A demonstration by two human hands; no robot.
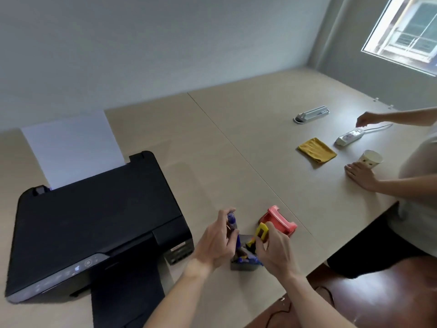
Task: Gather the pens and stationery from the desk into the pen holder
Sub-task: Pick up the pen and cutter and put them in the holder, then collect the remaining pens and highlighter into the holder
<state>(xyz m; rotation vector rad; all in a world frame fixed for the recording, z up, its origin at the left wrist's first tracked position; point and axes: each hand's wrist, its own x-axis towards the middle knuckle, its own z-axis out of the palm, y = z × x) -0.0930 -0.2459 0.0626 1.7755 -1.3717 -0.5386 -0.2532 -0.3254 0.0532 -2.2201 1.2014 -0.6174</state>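
A small grey pen holder [243,266] stands on the desk near the front edge, with blue items inside it. My left hand [216,242] grips a blue pen [233,221] held upright, its lower end down in the holder. My right hand [275,249] is closed on a yellow and black item [260,232], perhaps a cutter, tilted over the holder. A red stapler-like object [279,220] lies on the desk just behind my right hand.
A black printer [94,223] with white paper [71,147] stands to the left. Across the desk lie a yellow cloth [316,149], a power strip [350,137], a paper cup [372,158] and a grey tray [312,114]. Another person's hands [360,175] rest at the right.
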